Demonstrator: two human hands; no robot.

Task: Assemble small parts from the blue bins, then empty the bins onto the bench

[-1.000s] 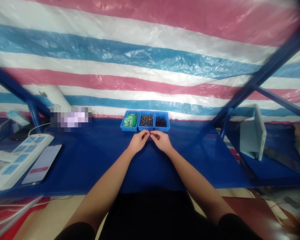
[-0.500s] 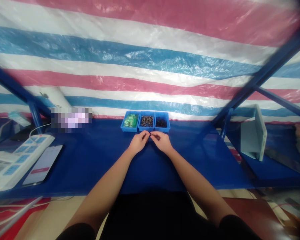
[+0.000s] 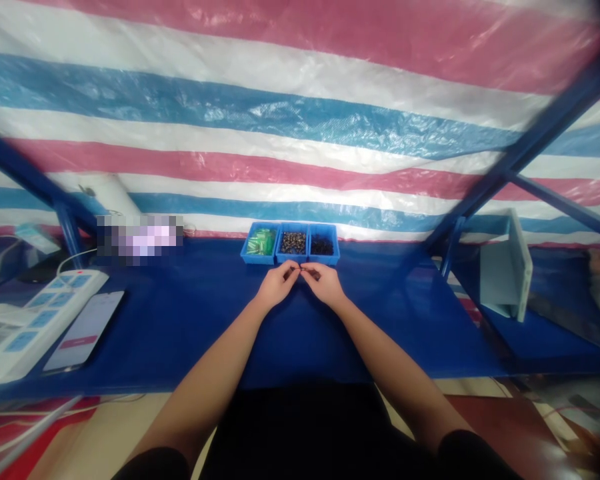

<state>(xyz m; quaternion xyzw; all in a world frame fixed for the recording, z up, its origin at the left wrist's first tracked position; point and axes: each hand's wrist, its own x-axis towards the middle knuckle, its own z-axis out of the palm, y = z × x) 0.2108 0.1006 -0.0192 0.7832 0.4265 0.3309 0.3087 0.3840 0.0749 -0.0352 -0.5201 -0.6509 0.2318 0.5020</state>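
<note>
- Kept left hand and right hand pinched closed, tip to tip; could not tell around what.
- Barely shifted near blue bins; showed no clear progress.

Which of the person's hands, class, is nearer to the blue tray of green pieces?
Left. The left hand is in front of the tray, slightly right; the right hand is farther right.

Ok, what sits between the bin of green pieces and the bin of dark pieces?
The head view shows another blue bin, holding small brownish parts, between the green-piece bin and the dark-piece bin.
</note>
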